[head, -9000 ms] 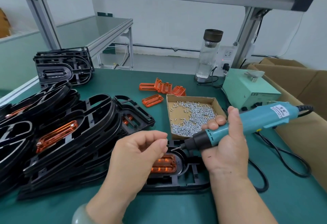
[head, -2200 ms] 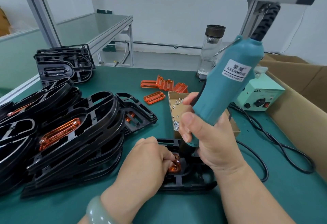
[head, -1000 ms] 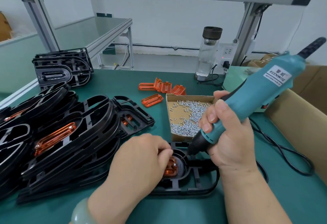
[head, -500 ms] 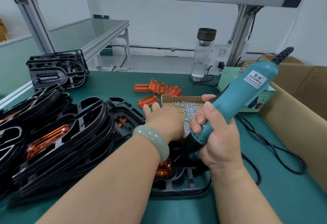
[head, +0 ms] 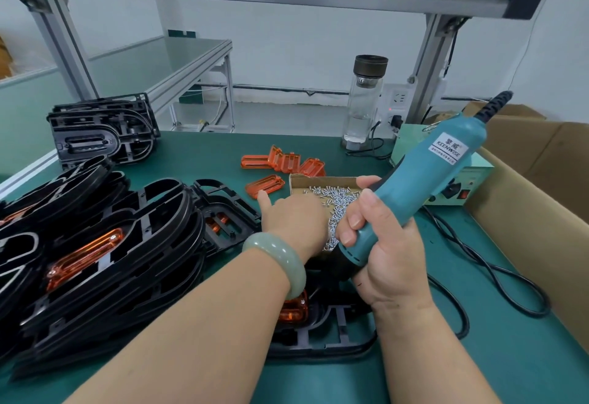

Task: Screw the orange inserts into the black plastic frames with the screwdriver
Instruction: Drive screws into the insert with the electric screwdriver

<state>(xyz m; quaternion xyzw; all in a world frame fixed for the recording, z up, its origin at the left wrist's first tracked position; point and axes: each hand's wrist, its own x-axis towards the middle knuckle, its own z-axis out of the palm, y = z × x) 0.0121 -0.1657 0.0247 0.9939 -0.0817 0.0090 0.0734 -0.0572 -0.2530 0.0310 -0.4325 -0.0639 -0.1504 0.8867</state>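
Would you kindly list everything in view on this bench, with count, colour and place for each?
Stacked frames: many, black, left side, some with fitted inserts.
Working frame: one, black, near edge under the arms, holding an orange insert.
Loose inserts: several, orange, behind the screw box.
Screw box: one, brown cardboard, centre, holding silver screws.
Bottle: one, clear with dark cap, far edge.
Power unit: one, pale green, right.
Carton: one, brown, far right.
Bracelet: one, pale green, left wrist.
Left hand: in the screw box, fingertips hidden.
Right hand: holding the teal screwdriver.
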